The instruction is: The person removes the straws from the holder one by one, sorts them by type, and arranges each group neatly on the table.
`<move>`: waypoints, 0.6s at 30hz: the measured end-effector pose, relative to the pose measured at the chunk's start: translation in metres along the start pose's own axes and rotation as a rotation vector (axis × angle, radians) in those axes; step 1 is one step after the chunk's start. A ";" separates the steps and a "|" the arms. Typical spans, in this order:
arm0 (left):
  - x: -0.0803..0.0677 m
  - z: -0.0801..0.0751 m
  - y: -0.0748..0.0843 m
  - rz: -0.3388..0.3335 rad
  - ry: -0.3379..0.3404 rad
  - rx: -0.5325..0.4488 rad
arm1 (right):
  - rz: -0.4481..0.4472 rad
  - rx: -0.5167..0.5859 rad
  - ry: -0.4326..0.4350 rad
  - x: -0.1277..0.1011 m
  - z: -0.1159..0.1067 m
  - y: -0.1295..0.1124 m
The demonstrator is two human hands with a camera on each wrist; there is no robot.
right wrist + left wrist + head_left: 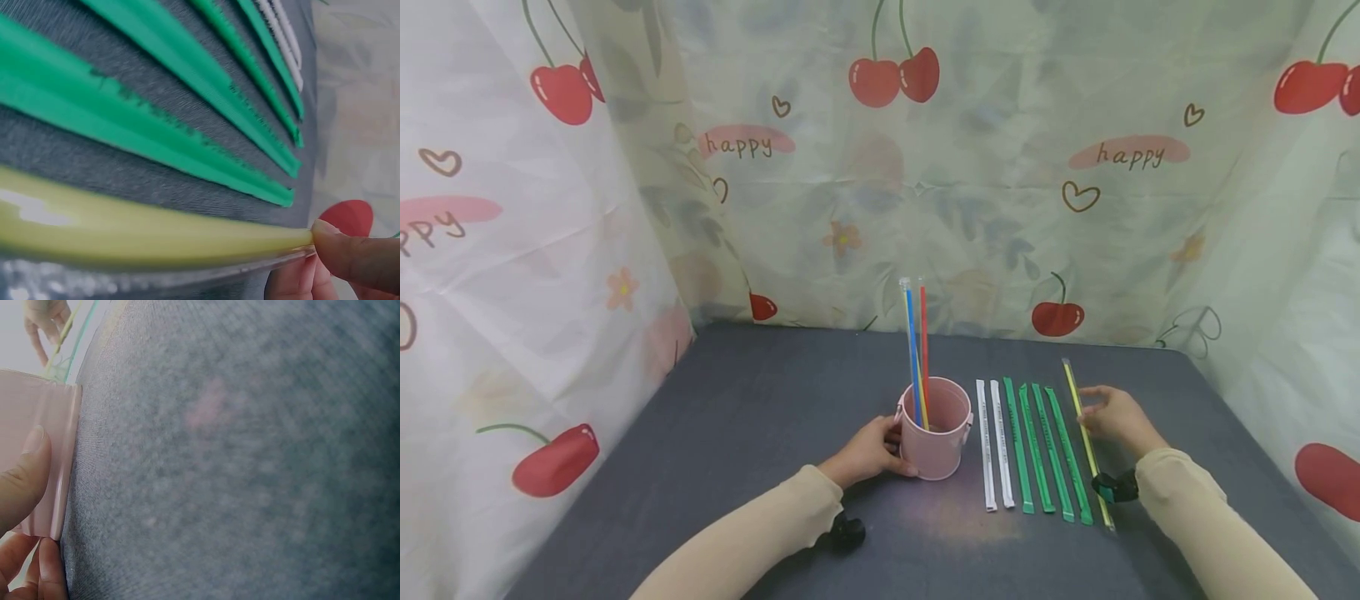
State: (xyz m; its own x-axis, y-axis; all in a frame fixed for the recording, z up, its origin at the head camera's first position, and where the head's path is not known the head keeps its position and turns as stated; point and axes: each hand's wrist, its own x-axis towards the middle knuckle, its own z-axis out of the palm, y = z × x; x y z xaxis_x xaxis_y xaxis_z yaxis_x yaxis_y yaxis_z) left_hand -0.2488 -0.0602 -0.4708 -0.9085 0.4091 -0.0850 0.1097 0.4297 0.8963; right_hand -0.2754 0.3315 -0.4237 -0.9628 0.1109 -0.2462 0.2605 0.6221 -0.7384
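A pink bucket stands upright on the dark table. My left hand grips its left side, thumb across the wall and fingers around it. Inside lean a blue straw, a red straw and a yellow one, partly hidden. On the right, my right hand pinches a yellow straw in a see-through wrapper, thumb and fingers near its far part. In the right wrist view this yellow straw runs beside the nearest green-wrapped straw.
Between bucket and right hand lie two white-wrapped straws and several green-wrapped straws, side by side on the table. Printed curtains hang behind the table and at both sides.
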 end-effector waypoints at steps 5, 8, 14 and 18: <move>0.001 0.000 -0.001 -0.009 0.002 -0.004 | 0.026 -0.011 -0.005 0.001 0.004 0.004; 0.002 0.000 -0.003 -0.007 0.003 -0.005 | 0.042 -0.005 0.001 0.003 0.007 0.007; 0.002 0.001 -0.004 -0.021 0.006 -0.010 | 0.083 -0.017 0.008 0.009 0.011 0.012; 0.001 0.000 -0.002 -0.029 0.009 -0.015 | 0.116 -0.012 0.013 0.012 0.013 0.013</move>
State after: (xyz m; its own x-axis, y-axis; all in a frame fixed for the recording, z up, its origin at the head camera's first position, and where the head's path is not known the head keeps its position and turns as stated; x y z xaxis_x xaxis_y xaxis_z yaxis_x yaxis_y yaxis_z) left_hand -0.2501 -0.0605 -0.4730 -0.9149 0.3892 -0.1072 0.0770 0.4287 0.9001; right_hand -0.2828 0.3307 -0.4448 -0.9270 0.1931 -0.3215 0.3698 0.6135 -0.6978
